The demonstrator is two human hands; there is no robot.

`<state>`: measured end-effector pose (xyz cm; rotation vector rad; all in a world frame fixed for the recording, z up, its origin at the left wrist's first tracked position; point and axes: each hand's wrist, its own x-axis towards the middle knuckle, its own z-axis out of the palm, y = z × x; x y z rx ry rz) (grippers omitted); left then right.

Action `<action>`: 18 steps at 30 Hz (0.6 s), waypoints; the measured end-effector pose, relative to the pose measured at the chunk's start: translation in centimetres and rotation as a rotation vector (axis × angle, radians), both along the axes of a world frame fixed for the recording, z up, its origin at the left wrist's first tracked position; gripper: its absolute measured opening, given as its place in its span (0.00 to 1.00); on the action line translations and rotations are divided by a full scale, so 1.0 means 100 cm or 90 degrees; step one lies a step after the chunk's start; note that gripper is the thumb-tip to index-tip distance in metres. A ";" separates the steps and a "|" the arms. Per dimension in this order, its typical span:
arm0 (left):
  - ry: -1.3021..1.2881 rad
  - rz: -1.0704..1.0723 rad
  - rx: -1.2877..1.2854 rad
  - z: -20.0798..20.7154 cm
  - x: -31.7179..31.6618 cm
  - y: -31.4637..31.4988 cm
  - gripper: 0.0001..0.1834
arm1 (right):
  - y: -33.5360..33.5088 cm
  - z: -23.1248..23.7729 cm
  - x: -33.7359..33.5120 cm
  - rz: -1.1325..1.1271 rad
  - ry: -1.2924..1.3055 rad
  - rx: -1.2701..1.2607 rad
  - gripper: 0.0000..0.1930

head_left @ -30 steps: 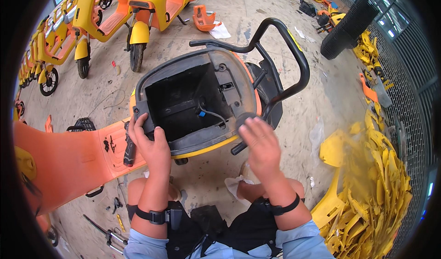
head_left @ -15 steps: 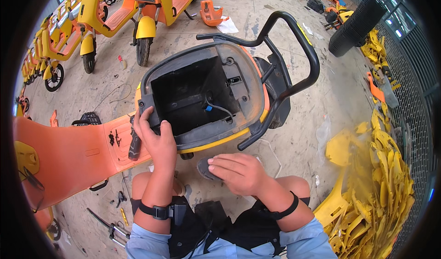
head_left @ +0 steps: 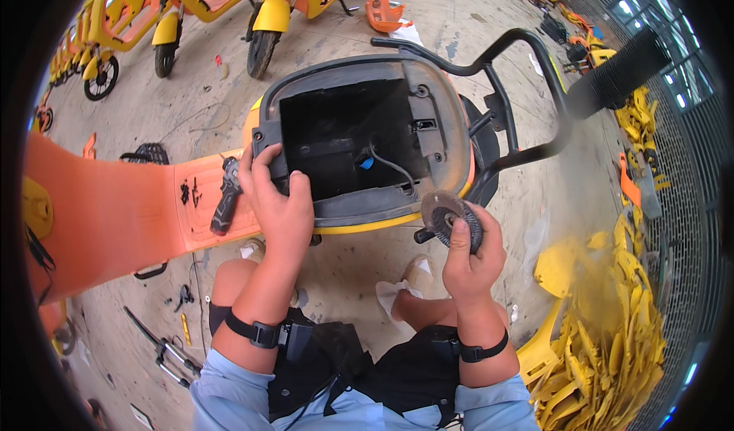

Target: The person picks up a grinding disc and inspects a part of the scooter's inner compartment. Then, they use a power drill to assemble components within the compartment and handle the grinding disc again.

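Left hand [head_left: 279, 205]: left of centre, thumb [head_left: 300, 185] apart.
Right hand [head_left: 474, 267]: right of centre, fingers [head_left: 490, 236] curled.
Forearms [head_left: 266, 297]: lower frame, raised.

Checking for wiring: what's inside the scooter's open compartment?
A grey cable and a blue piece show inside the compartment; its near wall is hidden below the rim, and shadow obscures deeper corners.

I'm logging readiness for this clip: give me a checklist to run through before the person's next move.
1. Round dark-grey disc with a ridged rim in the right hand: ok, thumb across its face.
2. Left hand on the black plastic seat-compartment frame: ok, fingers at its left corner.
3. Disc clear of the frame: cannot tell, they overlap in view.
4. Black-and-grey handheld power tool set down: ok, lying on the orange plastic footboard.
5. Small dark hardware pieces contained: not ok, loose on the footboard.
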<state>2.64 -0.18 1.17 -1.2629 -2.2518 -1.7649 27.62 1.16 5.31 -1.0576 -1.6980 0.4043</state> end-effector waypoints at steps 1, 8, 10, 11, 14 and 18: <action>-0.005 0.009 -0.002 0.000 0.000 0.000 0.24 | 0.001 0.004 -0.003 -0.019 -0.011 0.000 0.11; -0.022 0.004 0.024 0.000 -0.001 0.000 0.23 | 0.009 0.017 -0.017 0.059 -0.243 0.175 0.15; -0.017 0.004 0.030 -0.001 -0.001 0.000 0.23 | 0.006 0.019 -0.024 0.062 -0.277 0.191 0.14; -0.021 0.009 0.028 -0.002 -0.002 0.000 0.23 | 0.005 0.020 -0.028 0.060 -0.308 0.208 0.14; -0.013 0.004 0.034 0.000 -0.002 -0.001 0.23 | 0.000 0.024 -0.031 0.032 -0.329 0.139 0.11; -0.010 0.008 0.036 -0.001 -0.001 0.001 0.23 | 0.008 0.020 -0.023 -0.028 -0.219 0.087 0.13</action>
